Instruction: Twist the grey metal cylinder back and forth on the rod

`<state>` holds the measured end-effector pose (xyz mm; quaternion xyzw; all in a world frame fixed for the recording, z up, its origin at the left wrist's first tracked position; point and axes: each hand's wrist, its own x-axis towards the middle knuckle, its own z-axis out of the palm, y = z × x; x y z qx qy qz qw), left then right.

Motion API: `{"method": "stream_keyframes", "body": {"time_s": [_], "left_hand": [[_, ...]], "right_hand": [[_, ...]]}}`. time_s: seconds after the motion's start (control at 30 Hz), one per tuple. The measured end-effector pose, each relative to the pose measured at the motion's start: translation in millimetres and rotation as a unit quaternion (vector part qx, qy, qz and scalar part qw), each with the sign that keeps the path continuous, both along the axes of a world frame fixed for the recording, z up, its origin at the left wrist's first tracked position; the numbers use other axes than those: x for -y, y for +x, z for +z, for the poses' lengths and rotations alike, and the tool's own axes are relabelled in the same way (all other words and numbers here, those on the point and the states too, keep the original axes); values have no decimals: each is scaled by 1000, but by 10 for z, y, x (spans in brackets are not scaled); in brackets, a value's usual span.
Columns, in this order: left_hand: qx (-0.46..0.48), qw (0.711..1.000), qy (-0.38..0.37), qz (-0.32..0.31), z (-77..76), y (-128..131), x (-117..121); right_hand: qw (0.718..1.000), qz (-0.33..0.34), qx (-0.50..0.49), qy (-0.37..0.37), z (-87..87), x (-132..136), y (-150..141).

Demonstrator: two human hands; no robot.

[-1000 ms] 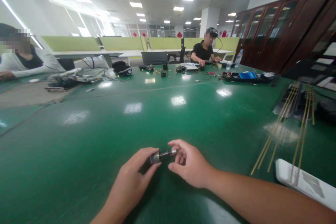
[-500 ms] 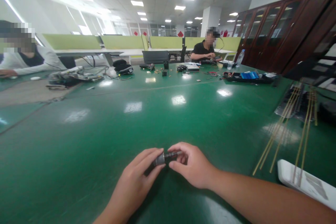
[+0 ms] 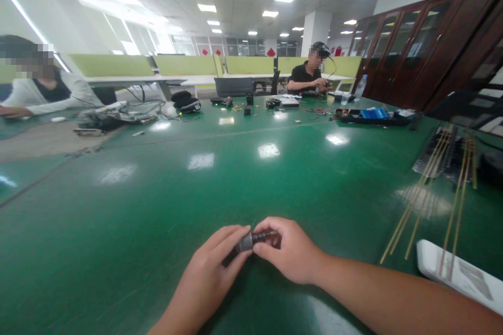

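Note:
Low in the middle of the head view I see a small dark grey metal cylinder with a ribbed or spring-wound shaft (image 3: 245, 242). My left hand (image 3: 218, 256) is closed round the cylinder's body, thumb below and fingers above. My right hand (image 3: 288, 248) curls about the thin shaft end, its thumb and fingertips at the ribbed part, close to my left fingertips. The part lies nearly level, its shaft pointing right and slightly up, just above the green tabletop (image 3: 236, 188). The fingers hide much of it.
Thin yellowish rods (image 3: 416, 199) and a white flat case (image 3: 458, 275) lie at the right. Toward the back are a black tray with blue items (image 3: 373, 114), a bottle (image 3: 360, 87) and black pouches (image 3: 185, 102). Two people sit at the far and left sides.
Both hands and the part sit slightly further right and lower in view. My right fingertips have come nearer the cylinder's front end. The far person's hands have shifted.

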<state>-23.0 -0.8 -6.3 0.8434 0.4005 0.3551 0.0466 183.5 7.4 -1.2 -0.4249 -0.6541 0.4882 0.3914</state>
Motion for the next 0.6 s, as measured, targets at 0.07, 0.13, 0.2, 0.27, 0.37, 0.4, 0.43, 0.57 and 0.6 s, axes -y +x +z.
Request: {"method": "stream_keyframes", "body": {"time_s": [0.07, 0.13, 0.2, 0.27, 0.37, 0.4, 0.43, 0.57, 0.6], "left_hand": [[-2, 1000, -4, -2, -10, -2, 0], [-4, 1000, -5, -2, -19, -1, 0], [-8, 1000, -6, 0, -25, 1, 5], [-10, 1000, -5, 1, -25, 4, 13], [-14, 1000, -4, 2, -16, 7, 26], [-16, 1000, -4, 2, -13, 7, 27], [-20, 1000, -5, 2, -9, 6, 27], [-28, 1000, -2, 0, 1, 3, 21], [-29, 1000, -2, -1, 3, 2, 21]], "right_hand": [[1000, -4, -4, -3, 3, -4, -3], [1000, -7, -8, -9, 8, -11, -3], [1000, -9, -8, -13, 15, -18, 0], [1000, -11, -4, -13, 21, -22, 5], [1000, -12, 0, -8, 22, -22, 10], [1000, -12, 0, -7, 20, -22, 11], [1000, -13, 1, -5, 16, -22, 11], [1000, -17, 13, 4, 5, -22, 9], [1000, -17, 17, 6, 5, -20, 9]]}}
